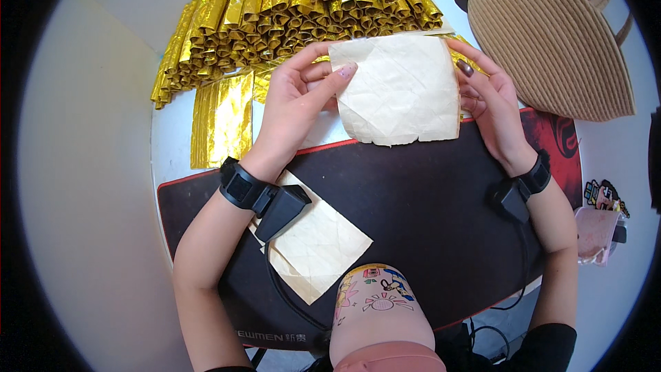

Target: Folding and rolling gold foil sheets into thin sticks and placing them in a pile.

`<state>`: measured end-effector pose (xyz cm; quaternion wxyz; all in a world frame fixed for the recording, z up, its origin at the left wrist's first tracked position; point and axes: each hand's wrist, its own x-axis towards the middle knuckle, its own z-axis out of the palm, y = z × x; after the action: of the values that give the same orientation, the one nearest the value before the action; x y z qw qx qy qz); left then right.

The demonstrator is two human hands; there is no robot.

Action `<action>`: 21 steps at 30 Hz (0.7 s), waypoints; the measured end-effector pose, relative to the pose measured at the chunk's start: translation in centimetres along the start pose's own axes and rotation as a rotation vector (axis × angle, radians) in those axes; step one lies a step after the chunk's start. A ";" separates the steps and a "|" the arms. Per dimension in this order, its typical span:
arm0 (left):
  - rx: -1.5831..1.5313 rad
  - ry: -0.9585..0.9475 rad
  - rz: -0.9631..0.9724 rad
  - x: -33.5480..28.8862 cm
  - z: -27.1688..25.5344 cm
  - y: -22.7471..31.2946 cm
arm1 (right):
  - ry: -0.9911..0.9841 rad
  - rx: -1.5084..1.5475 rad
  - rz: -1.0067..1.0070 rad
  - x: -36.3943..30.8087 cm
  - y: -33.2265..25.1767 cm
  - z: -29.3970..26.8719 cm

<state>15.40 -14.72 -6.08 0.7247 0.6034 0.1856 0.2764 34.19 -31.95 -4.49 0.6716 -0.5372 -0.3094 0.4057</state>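
A cream, creased paper sheet with a ragged lower edge is held up in front of me, over the far edge of the dark mat. My left hand pinches its left side, thumb on the front face and fingers behind. At the sheet's right edge is my right hand, its index finger by the upper corner and other fingers partly hidden behind the paper. More cream sheets lie on the mat below my left wrist. Flat gold foil paper rests left of my left hand.
Rolled gold foil tubes are stacked high at the back. A woven straw bag stands at the back right. The black mat has a red rim. A pink patterned cup stands near me; a pink holder is at far right.
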 end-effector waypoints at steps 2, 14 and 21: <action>0.034 -0.064 -0.011 0.0 -0.1 0.1 | 0.006 -0.039 0.017 0.1 0.0 0.2; 0.017 -0.126 -0.006 -0.3 -0.1 0.4 | -0.038 -0.115 0.071 0.3 0.8 -1.2; 0.045 -0.095 -0.012 -0.4 -0.1 0.5 | -0.065 -0.105 -0.010 0.3 0.8 -1.2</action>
<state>14.98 -14.85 -5.65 0.7204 0.6309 0.1608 0.2390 35.21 -32.22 -5.56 0.6340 -0.5568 -0.3545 0.4028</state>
